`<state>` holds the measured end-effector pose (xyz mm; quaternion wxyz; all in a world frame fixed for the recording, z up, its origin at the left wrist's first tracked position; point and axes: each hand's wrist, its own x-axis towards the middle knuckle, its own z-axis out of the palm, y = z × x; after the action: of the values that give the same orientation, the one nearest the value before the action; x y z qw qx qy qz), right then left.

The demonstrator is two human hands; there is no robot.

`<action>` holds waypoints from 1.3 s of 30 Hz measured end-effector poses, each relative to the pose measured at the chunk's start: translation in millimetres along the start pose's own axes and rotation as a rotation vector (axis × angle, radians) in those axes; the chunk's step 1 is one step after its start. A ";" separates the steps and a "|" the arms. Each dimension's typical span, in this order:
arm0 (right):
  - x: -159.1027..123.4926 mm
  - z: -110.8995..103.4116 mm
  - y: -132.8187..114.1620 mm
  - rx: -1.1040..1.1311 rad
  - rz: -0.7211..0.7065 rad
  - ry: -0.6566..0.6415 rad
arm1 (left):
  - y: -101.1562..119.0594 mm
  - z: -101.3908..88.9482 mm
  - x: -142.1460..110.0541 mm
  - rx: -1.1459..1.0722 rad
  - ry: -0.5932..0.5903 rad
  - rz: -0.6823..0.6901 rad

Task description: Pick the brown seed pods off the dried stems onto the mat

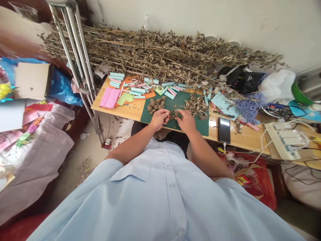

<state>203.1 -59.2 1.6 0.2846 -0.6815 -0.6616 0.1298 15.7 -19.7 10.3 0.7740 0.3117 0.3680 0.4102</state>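
Observation:
My left hand (159,119) and my right hand (186,120) meet over the front edge of a green cutting mat (180,97). Between them is a small clump of dried leaves (173,114), pinched by the fingers of both. Just beyond my left hand sits a cluster of brown, rounded balls (155,105) that look like dried, crumpled plant matter. A loose heap of dried leaves (197,106) lies on the mat beyond my right hand.
Long dried leafy stalks (155,50) cover the back of the table (135,113). Rolled coloured papers (139,90) lie in front of them. To the right are a phone (224,130), purple yarn (250,107) and a power strip (283,140). Metal crutches (86,73) stand at the left.

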 end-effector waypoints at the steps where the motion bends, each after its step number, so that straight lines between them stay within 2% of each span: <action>1: -0.7 -1.1 0.5 -0.003 0.016 0.016 | -0.3 -0.1 0.1 -0.001 0.000 0.004; 6: -4.2 -4.9 5.6 -0.024 0.085 -0.001 | -1.8 -0.6 0.6 -0.012 -0.017 0.024; 14: -3.4 -2.6 9.9 -0.014 0.062 -0.046 | -0.1 3.5 -1.1 0.044 0.005 0.023; 23: -4.2 -0.4 5.8 0.031 0.111 -0.058 | 0.6 4.3 -2.2 0.038 -0.005 0.038; 39: -5.1 -5.5 -1.0 0.052 0.086 0.091 | -5.0 2.1 1.7 0.124 -0.003 0.019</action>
<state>204.9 -65.3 5.5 0.3261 -0.7070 -0.6143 0.1280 20.1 -21.0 6.9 0.7499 0.3631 0.3885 0.3935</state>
